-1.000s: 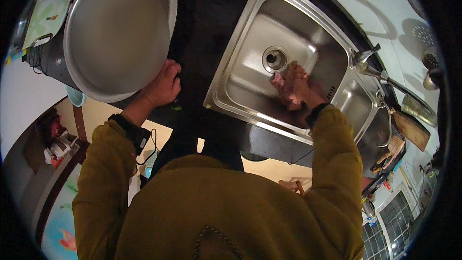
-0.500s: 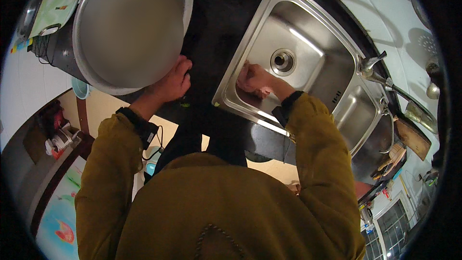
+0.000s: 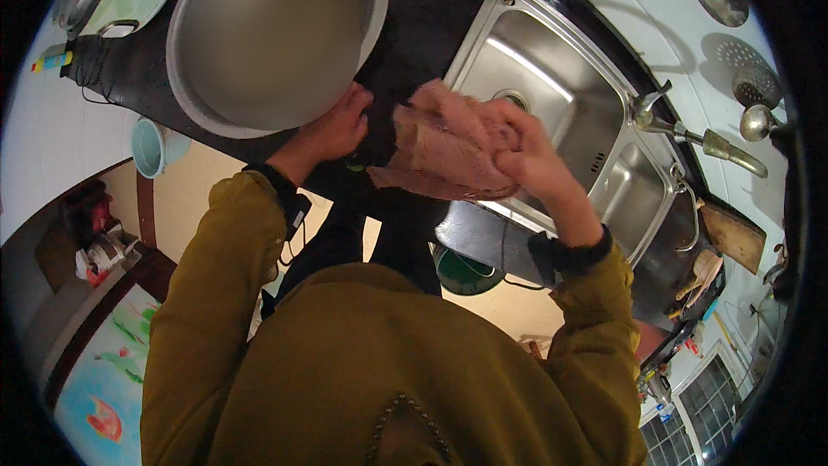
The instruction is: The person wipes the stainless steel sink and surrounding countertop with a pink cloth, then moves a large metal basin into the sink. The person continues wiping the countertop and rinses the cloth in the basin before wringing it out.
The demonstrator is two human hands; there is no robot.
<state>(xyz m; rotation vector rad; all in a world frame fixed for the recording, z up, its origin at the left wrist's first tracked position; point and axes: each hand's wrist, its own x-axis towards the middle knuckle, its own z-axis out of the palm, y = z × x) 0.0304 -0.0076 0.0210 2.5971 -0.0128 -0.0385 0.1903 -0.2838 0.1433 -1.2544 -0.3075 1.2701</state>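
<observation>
A limp pinkish-brown cloth [image 3: 453,162] hangs bunched in my right hand [image 3: 523,145], above the sink's near-left corner and the dark counter. That hand is closed round it, slightly blurred by motion. My left hand [image 3: 338,128] is at the near-right rim of a large round metal basin [image 3: 378,22], its fingers curled against the rim. The basin stands on the counter to the left, its contents blurred. Beside it on the right is a stainless steel sink [image 3: 543,56] with a drain, partly hidden behind my right hand and the cloth.
A faucet [image 3: 660,121] rises at the sink's far right, and a smaller sink bowl [image 3: 634,194] adjoins it. Ladles [image 3: 759,121] hang on the wall. A green bucket [image 3: 468,269] stands on the floor below. A light-blue bucket [image 3: 150,148] is at the left, below the counter.
My right hand has risen out of the sink and come nearer the counter's edge, now with the cloth lifted in it. My left hand stays at the basin's rim. The view has shifted slightly.
</observation>
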